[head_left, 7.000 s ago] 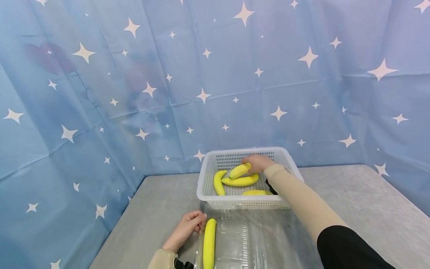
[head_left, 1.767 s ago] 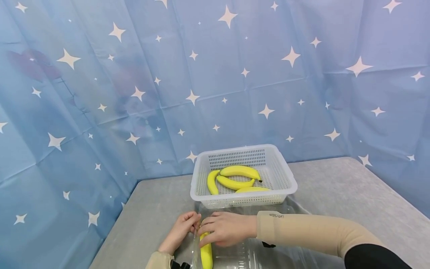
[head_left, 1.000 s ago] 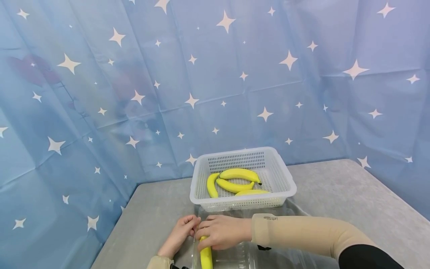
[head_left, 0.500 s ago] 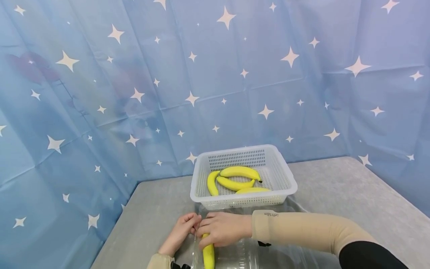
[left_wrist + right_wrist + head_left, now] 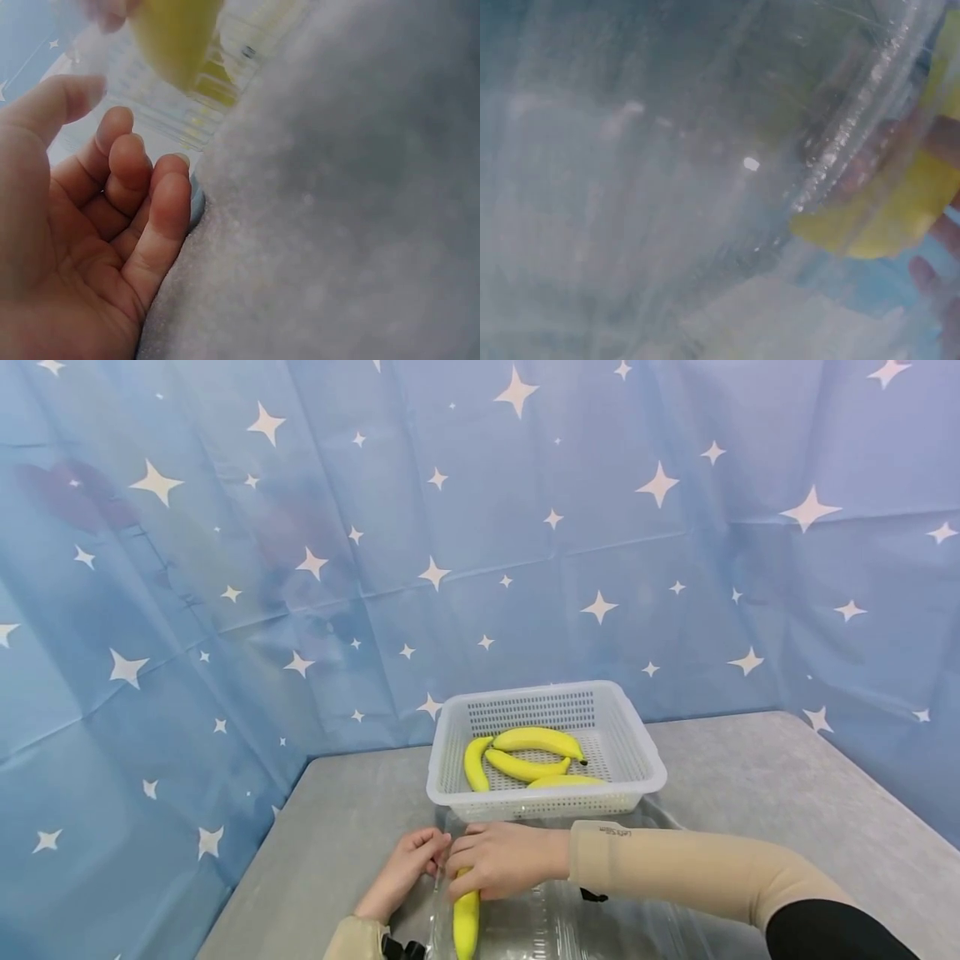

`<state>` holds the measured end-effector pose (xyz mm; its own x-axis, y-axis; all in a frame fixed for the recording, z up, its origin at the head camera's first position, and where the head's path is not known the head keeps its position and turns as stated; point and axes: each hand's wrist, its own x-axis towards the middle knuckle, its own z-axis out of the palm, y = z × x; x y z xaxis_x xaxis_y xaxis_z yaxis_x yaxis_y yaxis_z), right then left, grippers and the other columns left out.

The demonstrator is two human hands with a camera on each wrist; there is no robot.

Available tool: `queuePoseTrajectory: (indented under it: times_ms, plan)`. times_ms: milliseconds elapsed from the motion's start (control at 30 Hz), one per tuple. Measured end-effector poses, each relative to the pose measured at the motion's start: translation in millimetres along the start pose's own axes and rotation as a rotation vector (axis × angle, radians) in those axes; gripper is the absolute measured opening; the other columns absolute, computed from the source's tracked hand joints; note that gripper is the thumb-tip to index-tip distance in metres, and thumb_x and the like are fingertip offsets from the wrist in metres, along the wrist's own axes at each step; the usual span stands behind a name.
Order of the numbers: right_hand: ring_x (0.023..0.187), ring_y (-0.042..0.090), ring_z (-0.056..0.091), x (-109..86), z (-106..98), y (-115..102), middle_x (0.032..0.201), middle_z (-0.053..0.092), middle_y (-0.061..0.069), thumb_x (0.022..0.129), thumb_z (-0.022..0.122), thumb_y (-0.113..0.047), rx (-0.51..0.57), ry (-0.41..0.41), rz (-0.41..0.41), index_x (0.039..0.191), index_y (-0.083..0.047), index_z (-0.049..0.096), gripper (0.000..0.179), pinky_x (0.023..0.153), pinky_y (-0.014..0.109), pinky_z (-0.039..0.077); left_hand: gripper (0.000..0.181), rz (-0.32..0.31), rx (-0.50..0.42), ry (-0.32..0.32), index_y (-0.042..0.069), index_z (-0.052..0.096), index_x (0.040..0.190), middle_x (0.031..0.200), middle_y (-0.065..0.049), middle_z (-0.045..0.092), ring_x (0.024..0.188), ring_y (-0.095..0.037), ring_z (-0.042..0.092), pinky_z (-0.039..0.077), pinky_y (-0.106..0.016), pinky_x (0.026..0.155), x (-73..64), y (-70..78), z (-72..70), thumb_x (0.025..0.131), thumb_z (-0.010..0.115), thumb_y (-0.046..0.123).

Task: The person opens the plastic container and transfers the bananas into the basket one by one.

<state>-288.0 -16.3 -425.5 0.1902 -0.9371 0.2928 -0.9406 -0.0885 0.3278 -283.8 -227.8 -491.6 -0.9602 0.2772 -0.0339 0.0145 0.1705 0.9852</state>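
Observation:
In the head view my right hand (image 5: 506,857) reaches across a clear plastic container (image 5: 517,927) and grips the upper end of a yellow banana (image 5: 466,927). That banana lies lengthwise along the container's left side. Through the clear plastic in the right wrist view, fingers show around the banana (image 5: 885,217). My left hand (image 5: 405,868) is at the container's far left corner, thumb and forefinger pinching its clear edge. Seen from the left wrist, the left fingers (image 5: 169,202) are curled, with the thumb close to the forefinger tip.
Just behind the clear container stands a white perforated basket (image 5: 637,768) holding several bananas (image 5: 540,740). Both sit on a grey table (image 5: 352,810). A blue star-patterned curtain (image 5: 375,568) hangs behind and along the left.
Seven seconds ago my right hand held a banana in the basket. It has since come to the banana in the container, which has shifted slightly lately. My left hand has stayed put.

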Motion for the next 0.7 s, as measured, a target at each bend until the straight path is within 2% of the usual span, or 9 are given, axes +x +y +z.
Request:
queuePoseTrajectory:
  times_ms: [133, 333, 400, 567, 700]
  plan:
    - [0.103, 0.004, 0.044, -0.3, -6, 2, 0.108, 0.053, -0.014, 0.082, 0.06, -0.029, 0.002, 0.003, 0.014, 0.104, -0.03, 0.058, 0.022, 0.079, 0.022, 0.034, 0.032, 0.017, -0.013, -0.019, 0.006, 0.052, 0.068, 0.062, 0.0, 0.052, 0.053, -0.013, 0.048, 0.044, -0.027, 0.051, -1.4, 3.8, 0.1, 0.089, 0.051, 0.03]
    - [0.102, 0.004, 0.046, -0.3, -25, 7, 0.108, 0.053, -0.013, 0.083, 0.059, -0.031, 0.012, 0.019, 0.053, 0.106, -0.028, 0.058, 0.024, 0.086, 0.021, 0.035, 0.036, 0.036, 0.001, -0.027, -0.009, 0.048, 0.072, 0.061, -0.003, 0.049, 0.053, -0.014, 0.047, 0.044, -0.027, 0.051, -5.3, 23.0, 1.8, 0.091, 0.049, 0.021]
    - [0.101, 0.004, 0.046, -0.8, -32, 8, 0.108, 0.053, -0.013, 0.084, 0.058, -0.033, 0.011, 0.018, 0.06, 0.107, -0.027, 0.057, 0.024, 0.087, 0.021, 0.035, 0.036, 0.029, 0.016, -0.019, -0.006, 0.047, 0.071, 0.059, -0.002, 0.047, 0.053, -0.013, 0.047, 0.043, -0.027, 0.051, -4.8, 22.5, 1.0, 0.091, 0.049, 0.023]
    - [0.098, 0.002, 0.045, -3.8, -41, 8, 0.106, 0.053, -0.013, 0.085, 0.056, -0.038, 0.028, 0.023, 0.066, 0.109, -0.027, 0.056, 0.027, 0.086, 0.02, 0.035, 0.034, 0.011, 0.032, 0.009, 0.006, 0.045, 0.065, 0.058, -0.001, 0.045, 0.051, -0.012, 0.044, 0.042, -0.026, 0.05, -1.4, 4.8, -1.1, 0.089, 0.052, 0.029]
    - [0.098, 0.001, 0.045, -6.7, -43, 7, 0.105, 0.053, -0.013, 0.083, 0.058, -0.041, 0.035, 0.034, 0.087, 0.11, -0.026, 0.055, 0.031, 0.086, 0.02, 0.035, 0.034, 0.0, 0.033, 0.027, 0.007, 0.045, 0.064, 0.059, -0.001, 0.045, 0.05, -0.013, 0.044, 0.042, -0.026, 0.049, -2.0, 1.5, -0.4, 0.088, 0.052, 0.031]
